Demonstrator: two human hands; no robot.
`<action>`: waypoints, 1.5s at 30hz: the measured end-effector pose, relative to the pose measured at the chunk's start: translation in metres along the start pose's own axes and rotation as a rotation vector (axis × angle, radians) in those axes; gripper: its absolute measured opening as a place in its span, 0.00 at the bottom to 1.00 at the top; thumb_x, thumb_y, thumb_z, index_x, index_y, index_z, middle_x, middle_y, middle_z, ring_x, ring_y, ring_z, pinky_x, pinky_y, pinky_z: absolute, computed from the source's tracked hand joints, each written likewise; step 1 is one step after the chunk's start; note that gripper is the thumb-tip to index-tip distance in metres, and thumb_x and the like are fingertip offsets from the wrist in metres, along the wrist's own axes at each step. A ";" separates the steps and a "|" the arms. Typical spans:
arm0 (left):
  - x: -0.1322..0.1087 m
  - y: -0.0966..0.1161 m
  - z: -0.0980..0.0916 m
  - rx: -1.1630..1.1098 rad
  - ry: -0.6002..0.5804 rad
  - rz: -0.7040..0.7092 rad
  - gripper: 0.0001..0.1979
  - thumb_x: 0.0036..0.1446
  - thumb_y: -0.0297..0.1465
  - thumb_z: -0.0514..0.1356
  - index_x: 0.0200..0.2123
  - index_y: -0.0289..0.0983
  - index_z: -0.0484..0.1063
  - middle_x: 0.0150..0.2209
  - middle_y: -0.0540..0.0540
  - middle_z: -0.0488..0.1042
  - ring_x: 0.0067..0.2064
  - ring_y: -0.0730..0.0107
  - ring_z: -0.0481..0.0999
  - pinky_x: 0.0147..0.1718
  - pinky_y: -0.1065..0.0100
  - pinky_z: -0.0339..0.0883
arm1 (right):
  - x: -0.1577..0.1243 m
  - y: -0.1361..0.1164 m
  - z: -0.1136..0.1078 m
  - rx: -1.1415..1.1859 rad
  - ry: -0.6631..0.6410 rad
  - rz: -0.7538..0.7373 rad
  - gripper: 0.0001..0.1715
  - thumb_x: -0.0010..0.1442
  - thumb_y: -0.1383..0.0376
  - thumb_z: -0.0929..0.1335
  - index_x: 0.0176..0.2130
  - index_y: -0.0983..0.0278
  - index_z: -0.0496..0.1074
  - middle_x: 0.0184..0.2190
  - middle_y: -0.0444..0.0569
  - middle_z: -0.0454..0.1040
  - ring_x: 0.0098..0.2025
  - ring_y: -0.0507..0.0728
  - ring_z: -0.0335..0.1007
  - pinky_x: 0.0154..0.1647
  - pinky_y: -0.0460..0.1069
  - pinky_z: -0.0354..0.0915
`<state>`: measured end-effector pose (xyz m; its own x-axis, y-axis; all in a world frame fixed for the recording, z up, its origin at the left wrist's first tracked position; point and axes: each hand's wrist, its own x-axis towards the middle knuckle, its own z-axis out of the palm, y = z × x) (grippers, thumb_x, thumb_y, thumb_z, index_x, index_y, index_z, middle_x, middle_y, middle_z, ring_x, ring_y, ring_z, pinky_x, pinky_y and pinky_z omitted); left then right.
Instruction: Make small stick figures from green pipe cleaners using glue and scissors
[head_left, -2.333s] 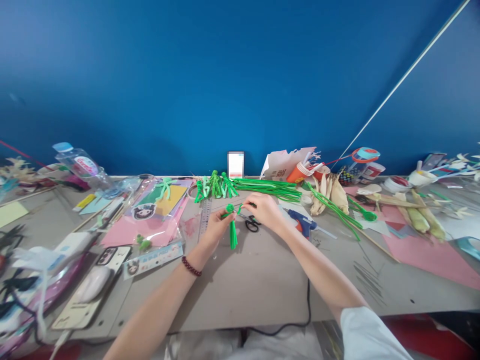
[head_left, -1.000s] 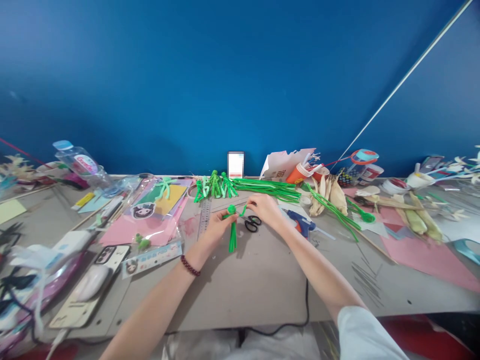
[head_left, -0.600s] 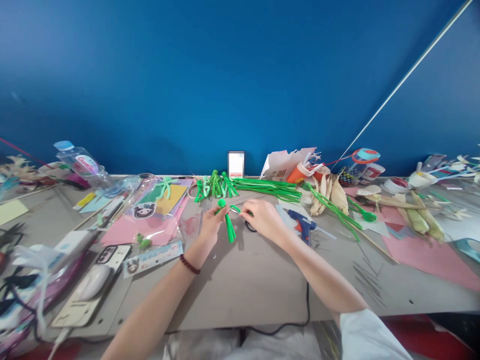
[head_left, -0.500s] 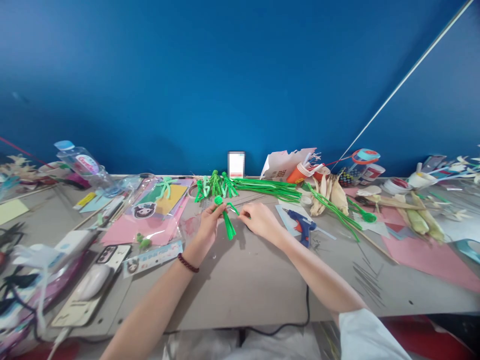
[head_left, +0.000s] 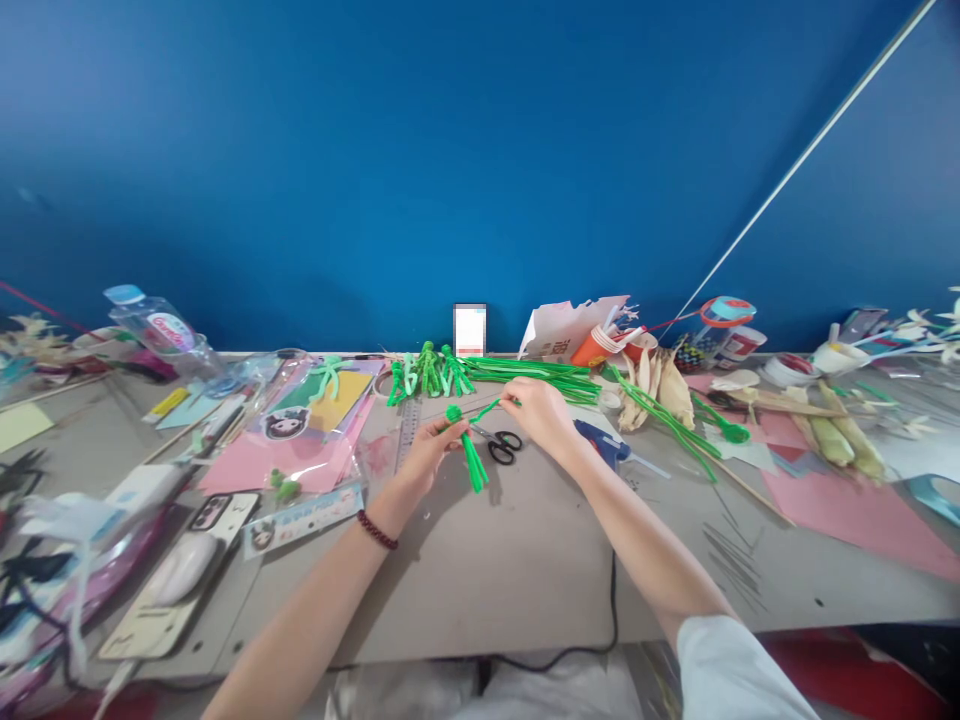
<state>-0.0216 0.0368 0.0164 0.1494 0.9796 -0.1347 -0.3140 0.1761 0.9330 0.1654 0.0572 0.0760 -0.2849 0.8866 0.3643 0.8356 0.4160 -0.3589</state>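
My left hand (head_left: 433,446) pinches a small green pipe-cleaner figure (head_left: 474,462) just below its round top, with its several strands hanging down. One green strand runs from the figure up to the right, where my right hand (head_left: 531,408) grips its end between thumb and fingers. Black-handled scissors (head_left: 504,446) lie on the table between my hands, beside the hanging strands. Behind, several finished-looking green pipe-cleaner figures (head_left: 429,370) lie in a row, next to a bundle of long green pipe cleaners (head_left: 540,378).
A blue glue gun (head_left: 609,446) lies right of my right arm. To the left are pink paper sheets (head_left: 251,455), a ruler (head_left: 407,425) and a phone (head_left: 180,580) with a white mouse on it. Paper cups (head_left: 596,345) and dried husks (head_left: 660,390) stand at the back right.
My right hand has moved up and to the right, drawing the strand out straighter. My left hand has shifted slightly down and right with the figure. The scissors now show between the hands.
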 end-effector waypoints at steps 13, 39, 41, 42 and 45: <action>-0.008 0.009 0.002 -0.167 -0.124 -0.111 0.18 0.44 0.42 0.65 0.32 0.32 0.74 0.30 0.42 0.77 0.33 0.62 0.76 0.30 0.68 0.68 | 0.000 0.002 0.004 -0.025 -0.058 -0.006 0.08 0.58 0.68 0.65 0.29 0.63 0.73 0.32 0.47 0.73 0.32 0.52 0.66 0.29 0.45 0.51; -0.004 -0.003 0.005 0.251 -0.030 0.071 0.11 0.40 0.37 0.67 0.22 0.35 0.73 0.22 0.48 0.73 0.27 0.70 0.71 0.32 0.67 0.65 | -0.006 -0.016 0.000 -0.071 -0.064 -0.138 0.10 0.57 0.71 0.65 0.26 0.64 0.72 0.28 0.47 0.73 0.32 0.52 0.65 0.30 0.45 0.50; -0.002 -0.003 0.004 0.196 0.061 0.098 0.11 0.40 0.37 0.67 0.22 0.35 0.73 0.21 0.49 0.72 0.27 0.71 0.71 0.32 0.68 0.65 | -0.011 -0.025 -0.004 -0.055 -0.083 -0.161 0.11 0.58 0.70 0.65 0.26 0.64 0.72 0.27 0.47 0.72 0.32 0.52 0.64 0.30 0.45 0.50; -0.001 -0.003 0.003 0.147 0.093 0.104 0.11 0.40 0.37 0.67 0.22 0.35 0.73 0.21 0.50 0.72 0.27 0.71 0.71 0.32 0.68 0.65 | -0.013 -0.030 -0.006 -0.044 -0.099 -0.167 0.11 0.58 0.69 0.65 0.26 0.64 0.72 0.27 0.47 0.72 0.31 0.52 0.64 0.29 0.45 0.49; 0.001 0.001 -0.001 -0.065 0.097 0.078 0.11 0.39 0.35 0.68 0.22 0.35 0.72 0.23 0.51 0.71 0.28 0.74 0.70 0.32 0.71 0.65 | -0.017 -0.037 -0.006 0.003 -0.179 -0.161 0.10 0.59 0.65 0.66 0.26 0.63 0.72 0.27 0.46 0.72 0.30 0.51 0.65 0.27 0.45 0.48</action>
<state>-0.0222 0.0381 0.0166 0.0322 0.9948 -0.0970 -0.3820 0.1020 0.9185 0.1424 0.0251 0.0885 -0.4928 0.8307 0.2591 0.7717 0.5548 -0.3110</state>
